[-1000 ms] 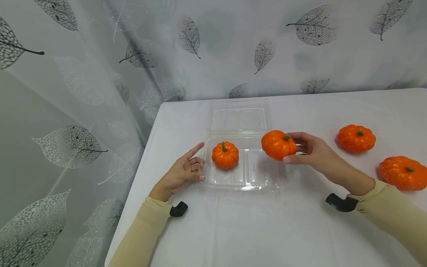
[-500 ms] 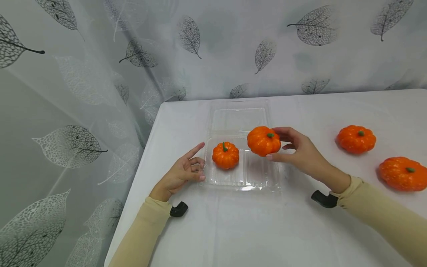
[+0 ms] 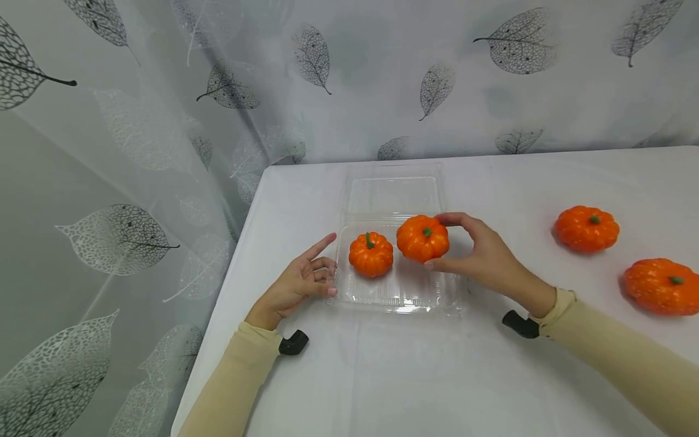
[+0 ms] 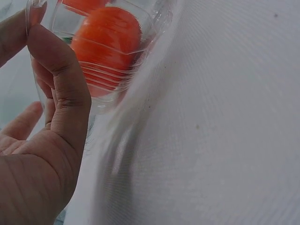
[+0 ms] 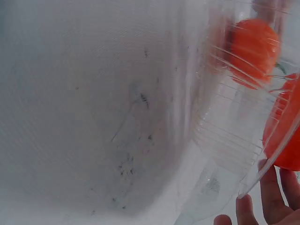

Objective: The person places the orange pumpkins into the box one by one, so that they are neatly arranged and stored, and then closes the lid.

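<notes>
My right hand holds a small orange toy pumpkin between thumb and fingers, over the right part of a clear plastic clamshell container. A second orange pumpkin with a green stem sits in the container's left part. At the left wall, my left hand pinches the container's rim, its index finger pointing away. In the left wrist view the thumb lies against the clear rim. The right wrist view shows the held pumpkin near the rim, with fingertips beneath it.
The container's lid lies folded back behind it. Two more orange pumpkins, one rounder and one longer, lie on the white tabletop at the right. A leaf-patterned curtain hangs behind and along the left.
My right hand has carried its pumpkin leftward across the container, then slightly lower, close beside the other pumpkin. The left hand has stayed at the rim.
</notes>
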The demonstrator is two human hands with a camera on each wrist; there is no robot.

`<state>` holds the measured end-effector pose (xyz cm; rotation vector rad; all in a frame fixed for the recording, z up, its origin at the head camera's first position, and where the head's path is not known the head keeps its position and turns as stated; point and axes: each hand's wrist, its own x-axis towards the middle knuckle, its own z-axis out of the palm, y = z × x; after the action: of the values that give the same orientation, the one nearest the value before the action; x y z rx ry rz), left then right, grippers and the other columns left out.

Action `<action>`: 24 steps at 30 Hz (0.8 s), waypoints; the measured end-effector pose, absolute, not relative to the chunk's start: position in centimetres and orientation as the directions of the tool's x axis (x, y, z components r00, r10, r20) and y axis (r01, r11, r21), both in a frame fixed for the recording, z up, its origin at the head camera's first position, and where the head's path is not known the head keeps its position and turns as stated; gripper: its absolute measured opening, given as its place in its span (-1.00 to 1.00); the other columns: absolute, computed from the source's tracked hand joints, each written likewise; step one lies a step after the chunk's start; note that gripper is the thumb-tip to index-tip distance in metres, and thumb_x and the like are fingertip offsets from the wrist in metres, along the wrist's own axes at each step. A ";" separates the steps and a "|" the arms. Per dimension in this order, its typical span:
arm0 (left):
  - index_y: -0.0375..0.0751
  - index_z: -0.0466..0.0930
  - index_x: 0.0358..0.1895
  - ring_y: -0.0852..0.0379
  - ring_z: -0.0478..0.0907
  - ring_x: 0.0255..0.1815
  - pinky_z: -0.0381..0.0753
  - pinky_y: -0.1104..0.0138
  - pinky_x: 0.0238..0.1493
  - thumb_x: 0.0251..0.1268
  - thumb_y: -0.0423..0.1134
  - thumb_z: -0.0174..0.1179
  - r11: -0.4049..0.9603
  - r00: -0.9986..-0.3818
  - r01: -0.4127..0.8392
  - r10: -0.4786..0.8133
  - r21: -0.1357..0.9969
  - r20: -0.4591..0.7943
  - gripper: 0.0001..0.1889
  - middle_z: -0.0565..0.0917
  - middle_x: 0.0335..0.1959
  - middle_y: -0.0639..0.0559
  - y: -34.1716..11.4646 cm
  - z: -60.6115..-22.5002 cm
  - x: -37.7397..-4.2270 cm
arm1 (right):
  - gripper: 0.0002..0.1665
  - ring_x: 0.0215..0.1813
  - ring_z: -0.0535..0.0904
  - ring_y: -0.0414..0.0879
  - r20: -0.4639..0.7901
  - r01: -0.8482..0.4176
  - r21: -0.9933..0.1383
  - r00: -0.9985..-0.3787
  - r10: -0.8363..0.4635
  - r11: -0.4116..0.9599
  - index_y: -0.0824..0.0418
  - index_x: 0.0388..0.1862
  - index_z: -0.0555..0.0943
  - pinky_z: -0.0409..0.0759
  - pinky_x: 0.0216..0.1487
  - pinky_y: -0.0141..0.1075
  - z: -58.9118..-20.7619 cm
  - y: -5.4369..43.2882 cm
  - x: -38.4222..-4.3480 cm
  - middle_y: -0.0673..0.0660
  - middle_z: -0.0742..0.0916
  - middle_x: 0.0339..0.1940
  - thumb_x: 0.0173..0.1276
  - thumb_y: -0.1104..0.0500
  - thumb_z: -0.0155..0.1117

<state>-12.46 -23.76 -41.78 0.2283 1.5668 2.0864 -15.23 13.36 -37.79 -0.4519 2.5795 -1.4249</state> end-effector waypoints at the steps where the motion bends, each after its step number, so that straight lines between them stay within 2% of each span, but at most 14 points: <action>1: 0.02 0.03 0.64 0.15 0.52 -0.31 0.68 0.39 -0.17 0.01 -0.69 0.39 -0.197 -0.852 -0.299 0.497 0.934 -0.168 0.13 0.48 -0.15 -0.04 -23.7 -41.8 -12.5 | -0.01 0.47 0.28 0.14 0.008 -0.190 -0.841 -0.941 -0.339 0.507 0.19 0.41 0.41 0.15 0.43 0.29 -37.8 13.4 -15.2 0.14 0.53 0.37 0.07 -0.08 0.66; 4: 0.01 0.02 0.64 0.15 0.52 -0.31 0.68 0.39 -0.17 0.01 -0.70 0.37 -0.196 -0.851 -0.298 0.499 0.934 -0.166 0.13 0.48 -0.15 -0.04 -23.7 -41.8 -12.5 | 0.00 0.47 0.27 0.19 0.022 -0.214 -0.826 -0.936 -0.350 0.522 0.23 0.40 0.43 0.16 0.40 0.33 -38.0 13.4 -15.1 0.18 0.53 0.36 0.06 -0.10 0.67; 11: 0.00 0.03 0.64 0.15 0.53 -0.31 0.68 0.39 -0.17 0.01 -0.70 0.38 -0.206 -0.853 -0.305 0.494 0.930 -0.170 0.13 0.49 -0.15 -0.04 -23.7 -41.8 -12.5 | -0.04 0.43 0.31 0.17 0.078 -0.283 -0.782 -0.929 -0.363 0.556 0.21 0.31 0.50 0.23 0.40 0.27 -38.7 13.3 -15.2 0.15 0.57 0.30 -0.01 -0.11 0.71; 17: 0.01 0.02 0.64 0.16 0.52 -0.30 0.68 0.39 -0.16 0.02 -0.71 0.36 -0.199 -0.853 -0.301 0.494 0.933 -0.170 0.13 0.49 -0.15 -0.03 -23.7 -41.9 -12.5 | -0.04 0.50 0.18 0.30 0.100 -0.354 -0.680 -0.913 -0.397 0.642 0.23 0.31 0.53 0.07 0.44 0.32 -38.9 13.4 -15.2 0.24 0.57 0.31 -0.02 -0.12 0.70; 22: 0.01 0.02 0.65 0.16 0.51 -0.30 0.67 0.40 -0.18 0.01 -0.70 0.38 -0.201 -0.851 -0.300 0.498 0.932 -0.167 0.13 0.48 -0.14 -0.04 -23.8 -42.0 -12.5 | -0.07 0.50 0.18 0.32 0.167 -0.444 -0.563 -0.887 -0.431 0.697 0.26 0.26 0.56 -0.11 0.51 0.28 -39.1 13.3 -15.2 0.29 0.64 0.21 -0.06 -0.08 0.71; 24: 0.01 0.01 0.65 0.16 0.51 -0.30 0.67 0.40 -0.20 0.00 -0.70 0.38 -0.201 -0.850 -0.300 0.501 0.932 -0.165 0.14 0.48 -0.14 -0.05 -23.8 -42.0 -12.5 | -0.08 0.49 0.19 0.32 0.179 -0.461 -0.530 -0.882 -0.437 0.712 0.26 0.25 0.57 -0.11 0.50 0.30 -39.3 13.2 -15.2 0.29 0.65 0.17 -0.07 -0.07 0.71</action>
<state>-12.47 -23.84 -42.05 0.2356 1.5601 2.0861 -15.17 13.15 -39.27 -0.7720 2.9440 -0.9278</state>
